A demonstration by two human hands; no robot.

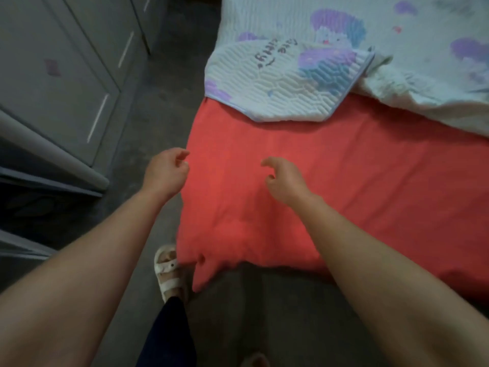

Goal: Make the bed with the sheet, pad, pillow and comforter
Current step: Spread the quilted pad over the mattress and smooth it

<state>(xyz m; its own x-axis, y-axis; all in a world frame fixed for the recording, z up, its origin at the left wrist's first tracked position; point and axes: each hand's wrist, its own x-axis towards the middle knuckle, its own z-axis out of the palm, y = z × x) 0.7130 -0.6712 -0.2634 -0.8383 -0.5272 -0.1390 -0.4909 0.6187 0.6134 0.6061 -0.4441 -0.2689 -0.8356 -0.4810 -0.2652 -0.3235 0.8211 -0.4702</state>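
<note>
- A foot in a white sandal [169, 272] stands on the grey floor [158, 102], just beside the near-left corner of the bed [197, 260].
- The red sheet [357, 186] covers the near part of the bed; its corner hangs loose over the bed's near-left corner.
- The left hand [166, 173] hovers at the bed's left edge, grip loosely curled and holding nothing.
- The right hand [285, 181] hovers above the sheet, further in from that edge, grip also loosely curled and holding nothing.
- The quilted pad [285, 83], white with a purple and blue print, lies across the far part of the sheet, one corner folded over.
- Crumpled pale bedding [423, 83] lies to its right.
- A grey cabinet [66, 75] stands left of the floor.
</note>
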